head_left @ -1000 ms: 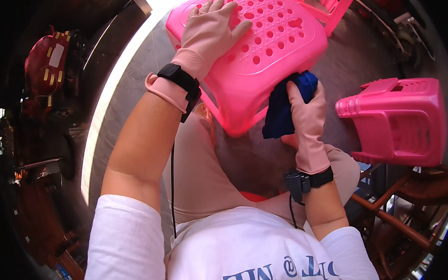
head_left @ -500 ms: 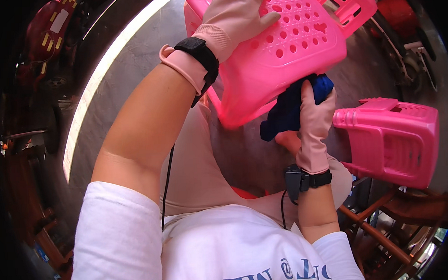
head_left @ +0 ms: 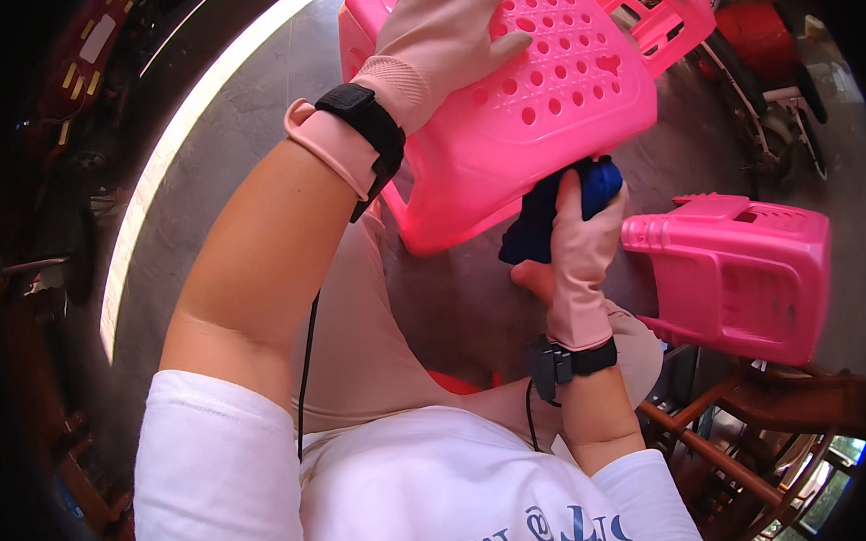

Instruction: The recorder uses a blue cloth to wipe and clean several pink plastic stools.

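Note:
A pink plastic chair (head_left: pixel 542 124) with a seat full of round holes stands tilted in front of me. My left hand (head_left: pixel 444 41), in a pale pink rubber glove, lies on its seat with the thumb spread; the fingertips are partly cut off at the top of the picture. Below the seat's near right edge, my right hand (head_left: pixel 589 241), gloved the same way, is closed round a bunched dark blue cloth (head_left: pixel 536 219). The cloth's upper part reaches the underside of the seat edge, and whether it presses there I cannot tell.
A second pink plastic chair (head_left: pixel 739 279) lies on its side to the right. Brown wooden furniture (head_left: pixel 734 432) stands at the lower right. Something red with wheels (head_left: pixel 759 44) is at the upper right, over the grey floor (head_left: pixel 246 115). My bare foot (head_left: pixel 533 278) is beneath the cloth.
The whole view has shifted slightly, so everything sits farther left. My right hand and the cloth have moved a little down along the seat edge; the left hand stays on the seat.

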The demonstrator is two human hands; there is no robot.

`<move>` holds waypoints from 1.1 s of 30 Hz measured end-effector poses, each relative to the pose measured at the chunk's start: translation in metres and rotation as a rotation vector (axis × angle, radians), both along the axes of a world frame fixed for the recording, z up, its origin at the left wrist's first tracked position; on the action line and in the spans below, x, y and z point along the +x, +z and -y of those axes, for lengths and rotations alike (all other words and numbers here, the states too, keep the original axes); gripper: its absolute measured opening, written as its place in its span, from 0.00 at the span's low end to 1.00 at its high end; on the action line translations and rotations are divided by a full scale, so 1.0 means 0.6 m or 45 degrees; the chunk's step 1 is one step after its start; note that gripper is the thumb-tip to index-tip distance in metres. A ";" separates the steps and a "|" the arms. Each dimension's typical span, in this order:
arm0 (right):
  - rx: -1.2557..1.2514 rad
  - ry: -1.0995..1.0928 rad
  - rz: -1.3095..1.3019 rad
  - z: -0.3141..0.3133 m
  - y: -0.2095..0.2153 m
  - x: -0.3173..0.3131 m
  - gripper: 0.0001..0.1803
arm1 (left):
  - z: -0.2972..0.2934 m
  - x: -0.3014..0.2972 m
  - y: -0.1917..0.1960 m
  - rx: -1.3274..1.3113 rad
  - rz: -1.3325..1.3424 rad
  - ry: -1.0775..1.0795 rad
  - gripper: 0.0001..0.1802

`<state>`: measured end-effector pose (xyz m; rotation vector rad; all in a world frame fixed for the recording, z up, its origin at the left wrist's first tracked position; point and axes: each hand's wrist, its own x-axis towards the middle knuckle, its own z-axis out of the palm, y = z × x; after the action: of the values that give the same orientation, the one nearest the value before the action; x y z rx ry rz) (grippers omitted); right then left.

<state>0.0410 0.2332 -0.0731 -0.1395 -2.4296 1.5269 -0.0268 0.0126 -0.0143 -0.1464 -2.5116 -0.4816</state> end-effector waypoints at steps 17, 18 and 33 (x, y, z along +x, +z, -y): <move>-0.189 0.020 0.383 -0.080 0.019 -0.116 0.27 | 0.005 -0.017 -0.026 -0.231 0.063 0.148 0.34; -0.162 0.091 0.282 -0.075 0.011 -0.095 0.27 | 0.004 -0.014 -0.029 -0.245 0.048 0.170 0.33; -0.037 0.072 0.441 -0.106 0.009 -0.144 0.22 | 0.009 -0.016 -0.037 -0.272 -0.033 0.142 0.30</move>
<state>-0.0457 0.2967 -0.0678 -0.3729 -2.6932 1.6825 -0.0361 0.0070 -0.0364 -0.0924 -2.5249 -0.1644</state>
